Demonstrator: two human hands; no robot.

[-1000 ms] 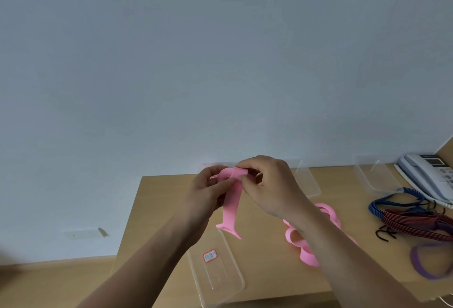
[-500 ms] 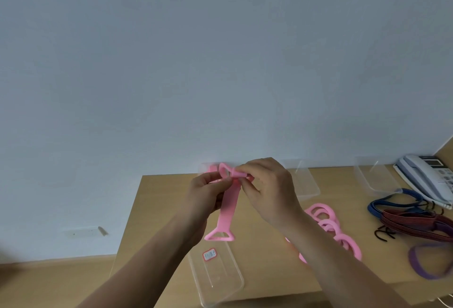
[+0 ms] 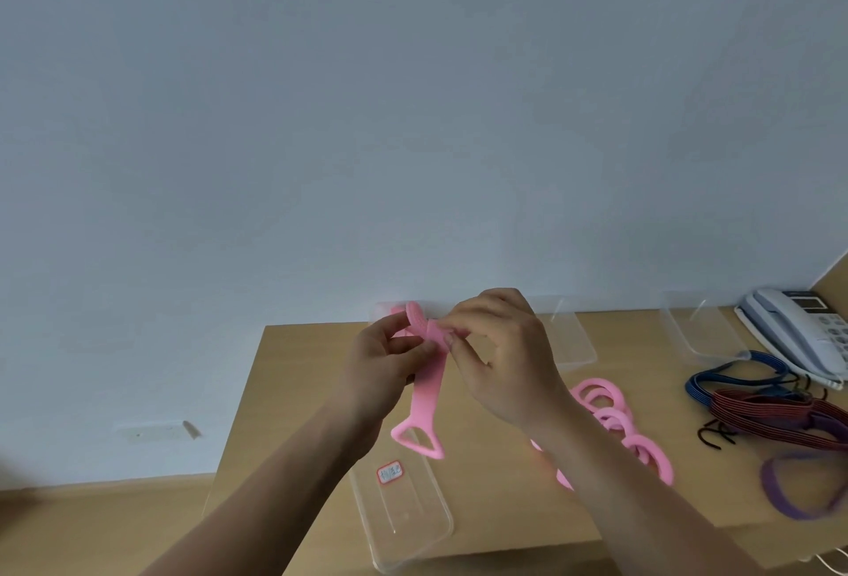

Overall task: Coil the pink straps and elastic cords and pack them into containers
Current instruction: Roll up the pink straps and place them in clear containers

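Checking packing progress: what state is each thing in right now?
Pink strap: top end partly rolled, handle end hanging.
Left hand: pinches the roll.
Right hand: pinches the roll.
Other pink straps: uncoiled on the table.
Elastic cords: loose, unpacked.
Near container: open, empty.
Telephone: handset on cradle.

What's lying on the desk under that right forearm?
A heap of loose pink straps, their looped ends showing to the arm's right on the wooden desk. The forearm covers the heap's left part, so their number and full run cannot be told.
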